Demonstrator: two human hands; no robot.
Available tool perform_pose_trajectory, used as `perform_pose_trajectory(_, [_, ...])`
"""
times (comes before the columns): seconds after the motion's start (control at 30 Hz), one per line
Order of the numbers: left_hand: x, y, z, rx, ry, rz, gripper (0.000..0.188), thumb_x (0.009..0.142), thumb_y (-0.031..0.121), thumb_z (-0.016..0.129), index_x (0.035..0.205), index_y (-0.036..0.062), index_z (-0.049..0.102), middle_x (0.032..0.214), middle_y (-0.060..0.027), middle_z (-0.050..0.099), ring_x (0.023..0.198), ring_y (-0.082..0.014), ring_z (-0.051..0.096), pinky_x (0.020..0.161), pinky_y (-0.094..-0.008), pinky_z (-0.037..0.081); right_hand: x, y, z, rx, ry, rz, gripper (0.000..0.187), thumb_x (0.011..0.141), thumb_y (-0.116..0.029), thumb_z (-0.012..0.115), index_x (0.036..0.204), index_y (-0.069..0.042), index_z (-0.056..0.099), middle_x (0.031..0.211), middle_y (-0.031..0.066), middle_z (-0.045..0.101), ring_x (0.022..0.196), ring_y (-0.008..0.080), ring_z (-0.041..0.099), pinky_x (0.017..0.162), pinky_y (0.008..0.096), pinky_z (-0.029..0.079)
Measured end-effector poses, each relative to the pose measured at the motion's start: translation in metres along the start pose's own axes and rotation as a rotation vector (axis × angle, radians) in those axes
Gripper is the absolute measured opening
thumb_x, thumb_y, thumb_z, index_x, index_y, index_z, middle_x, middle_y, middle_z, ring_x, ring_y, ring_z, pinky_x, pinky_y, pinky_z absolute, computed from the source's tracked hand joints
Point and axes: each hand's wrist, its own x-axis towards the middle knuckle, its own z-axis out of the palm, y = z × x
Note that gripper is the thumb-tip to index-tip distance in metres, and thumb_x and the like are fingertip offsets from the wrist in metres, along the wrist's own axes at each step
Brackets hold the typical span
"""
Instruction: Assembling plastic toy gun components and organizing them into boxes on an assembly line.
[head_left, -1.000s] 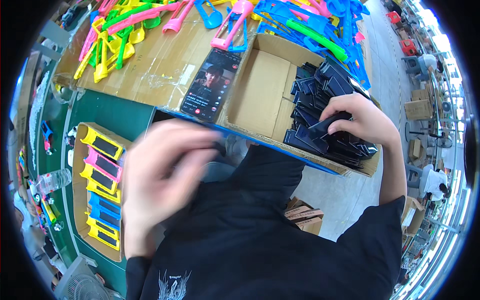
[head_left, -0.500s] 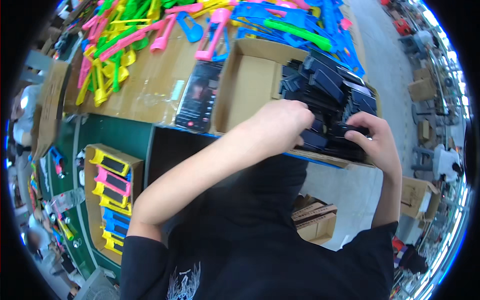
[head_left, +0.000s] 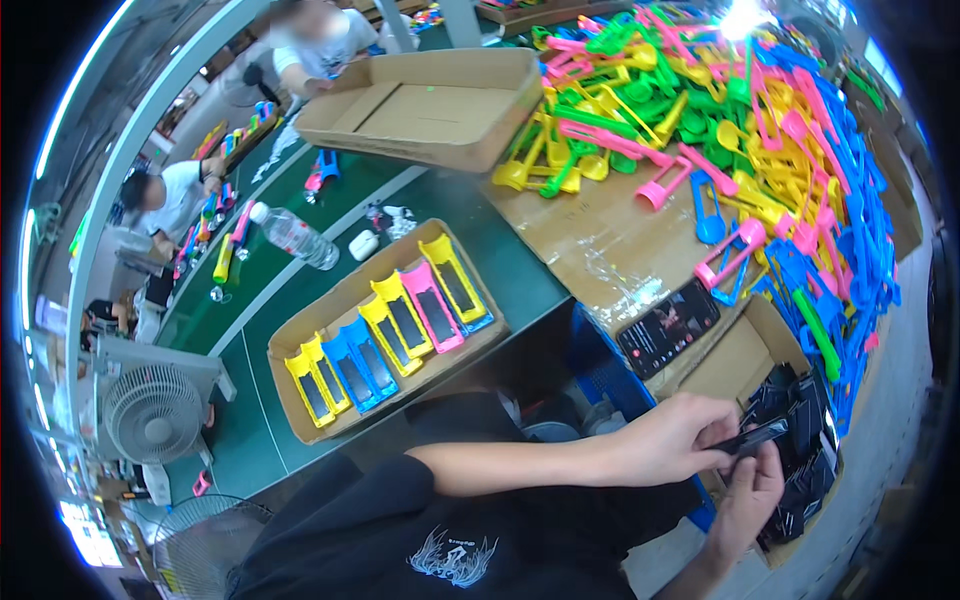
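Note:
A small dark rectangular panel (head_left: 757, 437) is held between both hands over the near end of an open cardboard box. My left hand (head_left: 685, 437) pinches its left end with bent fingers. My right hand (head_left: 752, 490) grips it from below with the thumb and fingertips. Under and beyond the hands, a heap of similar dark panels (head_left: 805, 480) lies in the cardboard box (head_left: 768, 335). To the left, a long cardboard tray (head_left: 300, 418) carries a row of yellow, pink and blue plastic frames (head_left: 405, 315) with dark panels set in them.
A phone (head_left: 668, 328) lies beside the panel box. Yellow, green, pink and blue scoop-shaped plastic parts (head_left: 700, 130) pile up beyond it. On the green table are a clear bottle (head_left: 295, 235) and a white case (head_left: 363, 245). A co-worker holds an empty cardboard tray (head_left: 420, 105). A fan (head_left: 155, 410) stands left.
My view has swung left. My hands have come together and lifted a dark panel out of the heap. A cardboard tray held by a co-worker now shows at the far side.

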Motion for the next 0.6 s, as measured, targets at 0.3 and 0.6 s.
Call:
perform_pose_trajectory(0.3, [-0.055,0.081,-0.195,1.386,0.525,0.412,0.079,0.064,0.031,0.091,0.133,0.0099,0.058,0.131,-0.0158,0.055,0.130,-0.0360,0.048,0.109,-0.0487,0.040,0.019,-0.019,0.090,0.262,-0.265,0.048,0.022,0.099,-0.019,0.066,0.107,0.002,0.063,0.090,0.0011,0.064,0.075,0.0064,0.056,0.069,0.0209,0.048])
perform_pose_trajectory(0.6, [-0.069,0.056,-0.372,1.916,0.441,0.048,0.022,0.078,0.003,0.070,0.097,0.0090,0.062,0.096,-0.0085,0.066,0.103,-0.0296,0.062,0.091,-0.0444,0.044,-0.001,-0.009,0.081,0.306,-0.347,0.116,0.020,0.098,-0.016,0.067,0.105,0.002,0.064,0.088,0.0010,0.065,0.077,0.0070,0.057,0.072,0.0236,0.049])
